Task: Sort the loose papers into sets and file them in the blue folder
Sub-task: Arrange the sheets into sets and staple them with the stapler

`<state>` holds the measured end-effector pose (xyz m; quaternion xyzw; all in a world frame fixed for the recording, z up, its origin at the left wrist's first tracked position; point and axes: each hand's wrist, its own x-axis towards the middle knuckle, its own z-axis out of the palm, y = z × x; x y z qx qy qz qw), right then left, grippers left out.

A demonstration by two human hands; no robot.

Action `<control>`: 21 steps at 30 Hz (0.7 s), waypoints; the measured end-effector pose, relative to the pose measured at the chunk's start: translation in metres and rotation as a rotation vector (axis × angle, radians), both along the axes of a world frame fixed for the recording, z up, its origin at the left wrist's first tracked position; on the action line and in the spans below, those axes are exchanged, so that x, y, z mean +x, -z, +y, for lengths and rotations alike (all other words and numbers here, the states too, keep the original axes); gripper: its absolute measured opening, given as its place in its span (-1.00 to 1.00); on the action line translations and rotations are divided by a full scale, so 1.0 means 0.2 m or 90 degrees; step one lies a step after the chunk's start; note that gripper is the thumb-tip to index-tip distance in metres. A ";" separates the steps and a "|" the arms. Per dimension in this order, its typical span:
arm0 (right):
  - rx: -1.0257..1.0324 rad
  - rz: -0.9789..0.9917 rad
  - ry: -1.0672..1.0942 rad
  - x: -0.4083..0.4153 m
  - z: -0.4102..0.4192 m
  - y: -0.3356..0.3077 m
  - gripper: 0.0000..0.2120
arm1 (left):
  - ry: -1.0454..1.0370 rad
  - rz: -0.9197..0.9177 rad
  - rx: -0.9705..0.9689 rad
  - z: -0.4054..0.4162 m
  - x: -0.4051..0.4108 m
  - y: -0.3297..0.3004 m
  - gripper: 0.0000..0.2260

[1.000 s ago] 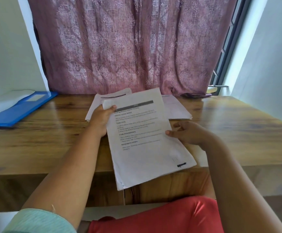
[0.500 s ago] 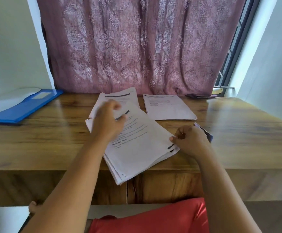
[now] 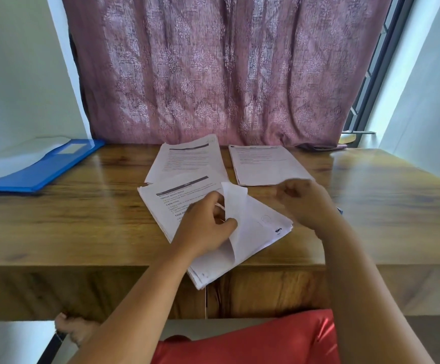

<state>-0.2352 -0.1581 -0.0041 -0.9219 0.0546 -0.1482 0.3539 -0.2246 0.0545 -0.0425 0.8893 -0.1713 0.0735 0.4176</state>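
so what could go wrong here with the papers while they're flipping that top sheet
1. The near stack hangs over the table's front edge; a tug by the left hand could slide sheets off onto the floor.
2. The lifted sheet is curled in a pinch and might crease.
3. The near stack overlaps the far left pile, so sets could get mixed before reaching the blue folder.

A patterned mauve fabric curtain point(image 3: 221, 69) is hanging behind the brown wooden table point(image 3: 371, 206), covering the dark-framed window point(image 3: 379, 64) at right.
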 end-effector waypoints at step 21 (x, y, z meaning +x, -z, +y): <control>0.368 0.091 -0.226 0.03 0.07 -0.05 -0.82 | 0.029 -0.079 0.016 -0.02 0.00 0.04 -0.86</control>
